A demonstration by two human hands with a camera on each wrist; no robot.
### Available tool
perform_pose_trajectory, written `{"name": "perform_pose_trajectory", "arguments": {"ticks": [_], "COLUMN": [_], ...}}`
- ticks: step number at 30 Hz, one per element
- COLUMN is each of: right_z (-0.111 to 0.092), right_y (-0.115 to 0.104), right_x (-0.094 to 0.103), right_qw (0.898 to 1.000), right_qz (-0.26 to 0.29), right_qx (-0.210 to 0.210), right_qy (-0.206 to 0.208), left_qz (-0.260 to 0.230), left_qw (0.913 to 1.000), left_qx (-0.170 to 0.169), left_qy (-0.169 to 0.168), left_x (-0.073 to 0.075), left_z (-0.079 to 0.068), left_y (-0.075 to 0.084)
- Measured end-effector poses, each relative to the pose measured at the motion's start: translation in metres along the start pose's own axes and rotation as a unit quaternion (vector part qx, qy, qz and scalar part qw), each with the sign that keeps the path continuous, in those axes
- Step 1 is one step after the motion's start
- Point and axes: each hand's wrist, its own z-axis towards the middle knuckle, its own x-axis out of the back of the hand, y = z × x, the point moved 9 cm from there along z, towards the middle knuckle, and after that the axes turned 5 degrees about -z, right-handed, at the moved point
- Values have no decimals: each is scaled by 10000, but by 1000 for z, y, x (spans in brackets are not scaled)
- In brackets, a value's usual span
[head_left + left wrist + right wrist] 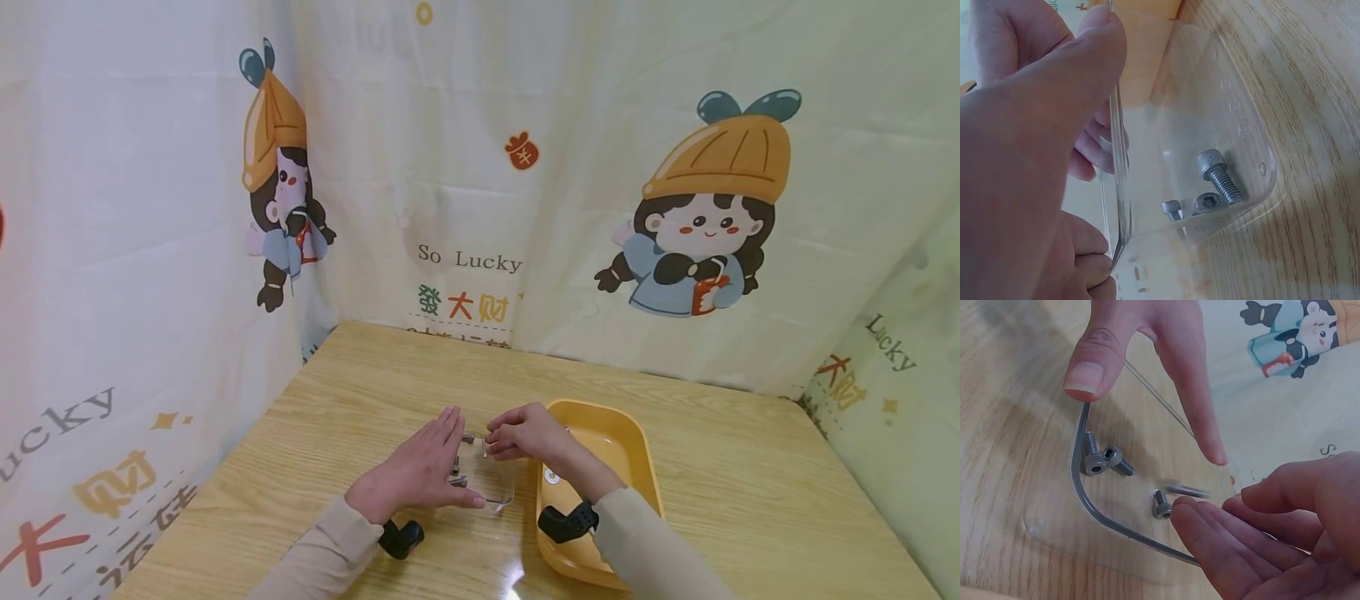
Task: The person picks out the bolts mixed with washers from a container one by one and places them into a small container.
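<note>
A clear plastic box (pixel 497 479) stands on the table beneath both hands. Several metal socket-head screws (pixel 1215 176) lie inside it. My left hand (pixel 420 467) spans the box with straight fingers; its thumb (pixel 1088 378) touches one rim and the fingers reach toward the opposite side. Over the far right part of the box is my right hand (pixel 528 435), its fingers loosely bent and the thumb apart from them. A blurred screw (pixel 1186 490) appears beside the right fingertips, not visibly gripped. In the head view the left hand hides part of the box.
A yellow tray (pixel 651 467) sits right of the box, under the right forearm, with a small round washer-like piece (pixel 552 476) in it. Black wrist cameras (pixel 401 539) are strapped to both wrists. Printed curtains (pixel 465 192) stand behind the wooden table (pixel 360 375).
</note>
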Motion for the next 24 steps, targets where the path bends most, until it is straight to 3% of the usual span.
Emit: {"name": "perform_pose_trajectory", "arguments": {"ticks": [13,24], "right_z": [-7,-14], "right_y": [-2,-3], "right_x": [7,25], "right_qw": [9999,9992], "right_qz": [86,376], "right_qx": [47,135], "right_qy": [-51,-29], "left_qz": [-15,-56], "left_qw": [10000,9999], "left_qx": [76,102], "left_qy": [-20,45], "left_x": [0,3], "left_z": [0,2], "left_y": [-1,2]}}
